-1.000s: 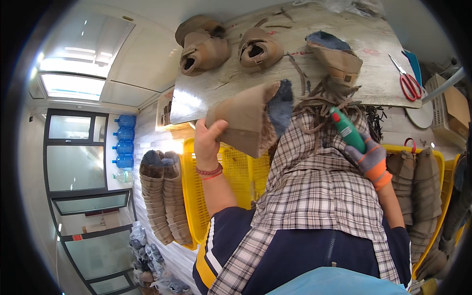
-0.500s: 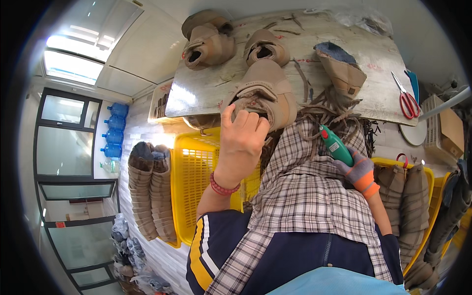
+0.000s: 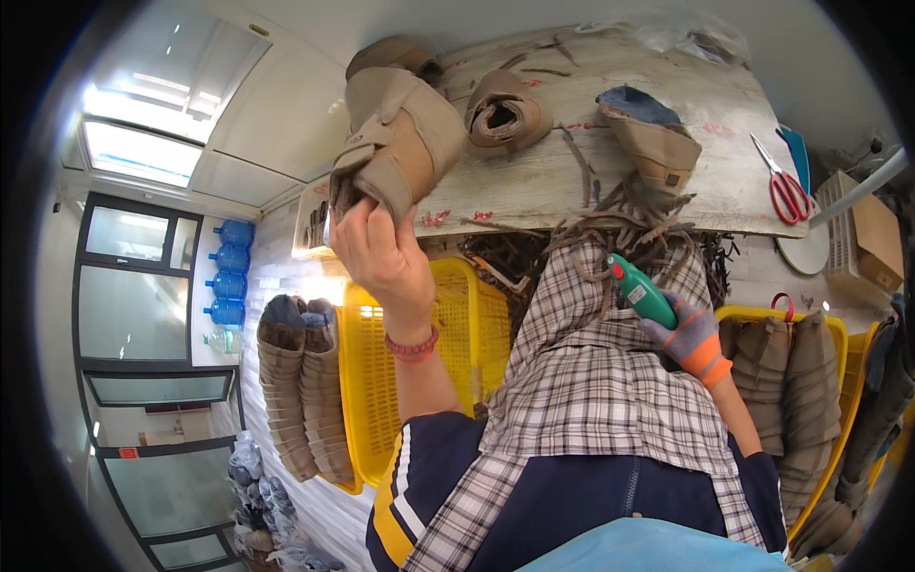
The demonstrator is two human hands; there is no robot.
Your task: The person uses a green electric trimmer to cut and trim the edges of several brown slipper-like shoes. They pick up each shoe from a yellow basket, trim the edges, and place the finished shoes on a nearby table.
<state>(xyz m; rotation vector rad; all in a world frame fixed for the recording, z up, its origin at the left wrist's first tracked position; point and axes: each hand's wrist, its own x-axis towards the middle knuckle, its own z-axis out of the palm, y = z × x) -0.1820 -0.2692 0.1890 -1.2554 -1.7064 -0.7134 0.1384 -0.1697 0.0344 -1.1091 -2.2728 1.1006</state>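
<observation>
We have swung our left grip (image 3: 381, 253) leftward, clamped on the beige shoe piece (image 3: 407, 133) just beyond it over the counter (image 3: 734, 167), so we judge the piece is being set aside; our right grip (image 3: 688, 338) stays wrapped around the green tool (image 3: 642, 292)

The left forearm (image 3: 426, 381) is stretched forward and raised, the left wrist (image 3: 410, 334) held nearly straight; the bare left grip (image 3: 383, 253) is closed, its curled fingers (image 3: 355, 229) partly hidden and the thumb (image 3: 407, 231) seen at their right. The gloved right grip (image 3: 688, 338) is held lower, also closed, the right forearm (image 3: 739, 418) angled inward.
</observation>
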